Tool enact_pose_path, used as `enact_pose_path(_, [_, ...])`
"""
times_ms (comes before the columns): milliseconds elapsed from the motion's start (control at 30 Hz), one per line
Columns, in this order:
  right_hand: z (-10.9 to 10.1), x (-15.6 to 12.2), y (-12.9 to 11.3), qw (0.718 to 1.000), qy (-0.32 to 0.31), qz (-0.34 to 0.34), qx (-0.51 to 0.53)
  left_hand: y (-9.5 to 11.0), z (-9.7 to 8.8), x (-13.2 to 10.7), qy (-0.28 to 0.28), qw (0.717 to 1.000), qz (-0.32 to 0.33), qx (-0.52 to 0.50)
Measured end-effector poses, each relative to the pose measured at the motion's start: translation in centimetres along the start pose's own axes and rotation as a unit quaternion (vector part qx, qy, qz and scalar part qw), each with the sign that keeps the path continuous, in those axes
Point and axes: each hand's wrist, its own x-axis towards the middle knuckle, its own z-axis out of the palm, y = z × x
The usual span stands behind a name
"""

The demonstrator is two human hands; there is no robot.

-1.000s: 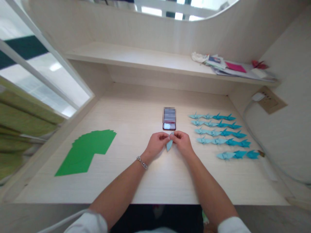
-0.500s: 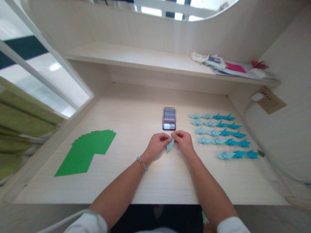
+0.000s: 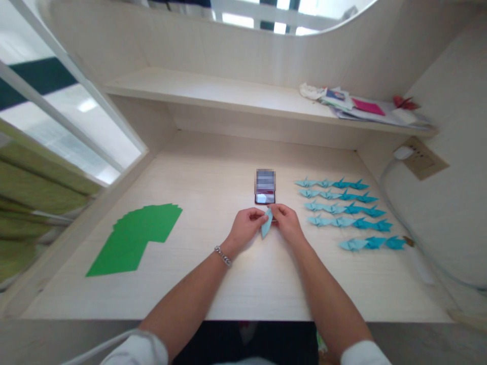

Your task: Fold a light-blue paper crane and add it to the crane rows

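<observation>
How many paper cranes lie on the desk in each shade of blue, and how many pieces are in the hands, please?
Light blue cranes: 9
Darker blue cranes: 10
Half-folded light blue piece, pinched between left hand and right hand: 1
Total: 20

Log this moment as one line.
left hand: light blue folded paper piece | right hand: same piece | beside: blue paper cranes

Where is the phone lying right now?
In the head view, the phone lies mid-desk, just beyond the left hand and right hand, left of the blue paper cranes.
</observation>
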Motion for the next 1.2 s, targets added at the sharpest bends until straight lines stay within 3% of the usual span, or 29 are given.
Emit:
enact_pose_path(67, [0.1,0.1,0.2,1.000,-0.011,-0.003,-0.013,0.0,0.0,0.1,0.018,1.000,0.002,0.002])
enact_pose_path(200, [0.2,0.1,0.4,0.993,0.025,-0.043,-0.104,-0.1,0.0,0.2,0.032,0.999,0.002,-0.002])
enact_pose_path(267, [0.3,0.0,0.5,0.994,0.033,-0.043,-0.100,-0.2,0.0,0.2,0.040,0.999,0.001,-0.006])
enact_pose_path(400, [0.8,-0.2,0.6,0.999,-0.015,-0.001,-0.031,-0.1,-0.3,0.4,0.074,0.997,0.007,0.014])
enact_pose_path(500, [0.7,-0.2,0.4,0.998,-0.023,0.001,-0.062,0.1,-0.4,0.4,0.088,0.996,0.007,0.017])
enact_pose_path(700, [0.3,-0.4,0.2,0.988,-0.033,-0.033,-0.150,0.8,-0.3,0.0,0.045,0.999,0.014,-0.004])
enact_pose_path(900, [0.6,-0.8,0.5,0.991,-0.064,-0.015,-0.113,0.3,-0.7,0.3,0.091,0.995,0.000,-0.039])
enact_pose_path(1067, [0.0,-0.5,-0.2,1.000,-0.005,0.004,-0.022,0.2,-0.7,0.5,0.107,0.990,-0.029,-0.090])
enact_pose_path(1200, [-0.6,-0.1,-0.4,0.996,0.073,-0.036,0.029,0.4,-0.5,0.3,0.041,0.993,-0.065,-0.091])
